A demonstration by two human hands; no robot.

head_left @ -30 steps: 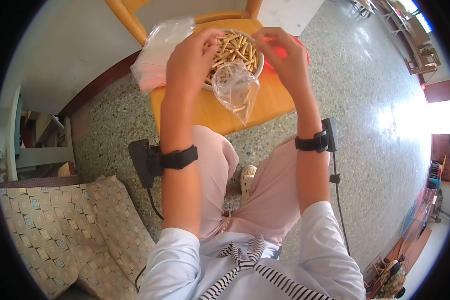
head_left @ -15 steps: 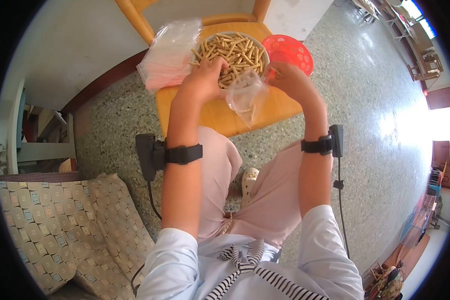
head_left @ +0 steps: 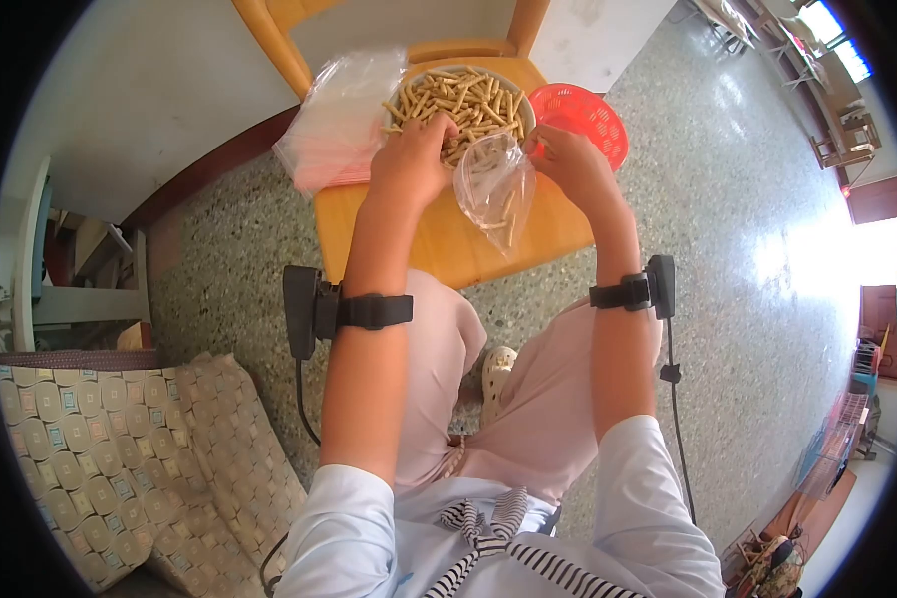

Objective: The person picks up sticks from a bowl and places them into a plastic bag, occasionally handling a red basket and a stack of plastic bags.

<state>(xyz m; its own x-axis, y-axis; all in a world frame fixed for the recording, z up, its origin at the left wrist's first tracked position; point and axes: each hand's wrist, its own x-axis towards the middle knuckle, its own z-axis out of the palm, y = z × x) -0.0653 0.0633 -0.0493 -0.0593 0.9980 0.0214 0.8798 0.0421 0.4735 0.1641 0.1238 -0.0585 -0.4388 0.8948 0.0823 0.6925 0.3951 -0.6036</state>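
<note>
A clear plastic bag (head_left: 495,199) hangs between my hands at the front of a bowl, its mouth spread and a few tan sticks inside. My left hand (head_left: 412,164) is closed at the bag's left edge, thumb over the bowl's rim; its other fingers are partly hidden. On the right edge, my right hand (head_left: 571,167) pinches the bag with curled fingers. Short, tan stick-shaped snacks (head_left: 468,100) fill the pale round bowl (head_left: 530,112) behind the bag.
The bowl stands on a wooden chair (head_left: 369,229). A stack of clear plastic bags (head_left: 339,125) lies left of it, and a red plastic basket (head_left: 608,125) sits to its right. Patterned fabric (head_left: 120,448) covers something at lower left.
The bag's body has spread wider and hangs more plainly, with sticks showing in its lower part. My right hand has shifted slightly; both hands stay beside the bowl.
</note>
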